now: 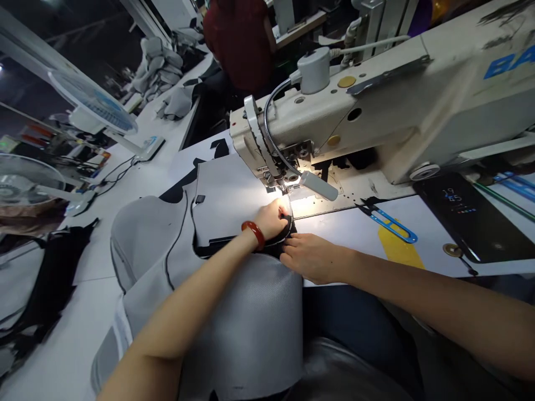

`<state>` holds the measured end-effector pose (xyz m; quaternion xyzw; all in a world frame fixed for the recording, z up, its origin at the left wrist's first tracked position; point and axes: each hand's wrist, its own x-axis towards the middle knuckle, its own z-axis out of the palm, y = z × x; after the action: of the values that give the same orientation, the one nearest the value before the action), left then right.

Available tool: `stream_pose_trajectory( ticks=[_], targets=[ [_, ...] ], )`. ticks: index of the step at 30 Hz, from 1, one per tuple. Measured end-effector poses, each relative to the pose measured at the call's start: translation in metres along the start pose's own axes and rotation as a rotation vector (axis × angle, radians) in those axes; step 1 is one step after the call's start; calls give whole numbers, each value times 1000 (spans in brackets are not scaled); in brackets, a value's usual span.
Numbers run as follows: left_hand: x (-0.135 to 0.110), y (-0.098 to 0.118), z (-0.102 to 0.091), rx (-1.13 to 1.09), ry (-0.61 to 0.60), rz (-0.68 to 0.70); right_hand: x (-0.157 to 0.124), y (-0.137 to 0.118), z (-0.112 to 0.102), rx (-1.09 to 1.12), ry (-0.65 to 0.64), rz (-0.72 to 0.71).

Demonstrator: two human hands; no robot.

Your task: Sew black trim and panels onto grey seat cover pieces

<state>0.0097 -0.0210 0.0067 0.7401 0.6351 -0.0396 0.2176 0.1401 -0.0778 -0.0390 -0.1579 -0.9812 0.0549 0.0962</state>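
Note:
A large grey fabric piece [251,312] with black edging drapes over the table edge and my lap. Its upper panel lies flat beneath the lit head of a sewing machine [359,117]. My left hand [271,220], with a red bangle at the wrist, is closed on the black-edged border of the fabric just in front of the needle area. Close beside it, my right hand [307,257] has its fingers bent and pinches the dark edge of the same piece. The fingertips of both hands are partly hidden by fabric.
Blue thread snips [390,223] lie on a yellow patch right of the needle, near a dark phone [476,217]. Two fans [94,103] stand on the left table. More grey pieces [156,64] are piled behind. A person in dark red [240,44] sits beyond the machine.

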Motion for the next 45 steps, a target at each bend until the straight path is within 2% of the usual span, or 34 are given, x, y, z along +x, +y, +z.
stream_pose_trajectory(
  ticks=[2, 4, 6, 8, 12, 16, 18, 21, 24, 29, 32, 38, 45],
  targets=[
    [2, -5, -4, -32, -56, -69, -1, -5, 14, -39, 109, -49],
    [1, -12, 2, -19, -66, -59, -5, -9, 32, -21, 326, -38],
    [-3, -18, 13, 35, -6, -32, -11, -12, 46, 19, 529, 28],
    [-7, -19, 24, 115, 66, -9, -15, -13, 53, 53, 602, 78],
    [-16, -9, 30, 285, 127, 60, -15, -10, 47, 87, 498, 47],
    [-37, -2, 27, 557, 34, 274, -11, -9, 36, 111, 351, 80],
    [-50, -4, 30, 635, 12, 336, -9, -10, 32, 114, 278, 104],
    [-58, -9, 35, 665, 79, 304, -6, -8, 30, 133, 205, 76],
    [-45, -10, 28, 679, 39, 222, -4, -3, 29, 179, 155, 35],
    [-23, -1, -6, 693, -207, 249, -5, 4, 29, 191, 164, 41],
    [-24, 4, -9, 682, -284, 264, -4, 3, 32, 156, 219, 67],
    [-26, 7, 6, 632, -260, 210, 0, 2, 43, -113, 412, 65],
    [-14, 7, 6, 665, -212, 168, 2, 22, 41, -197, 429, 84]
  ],
)
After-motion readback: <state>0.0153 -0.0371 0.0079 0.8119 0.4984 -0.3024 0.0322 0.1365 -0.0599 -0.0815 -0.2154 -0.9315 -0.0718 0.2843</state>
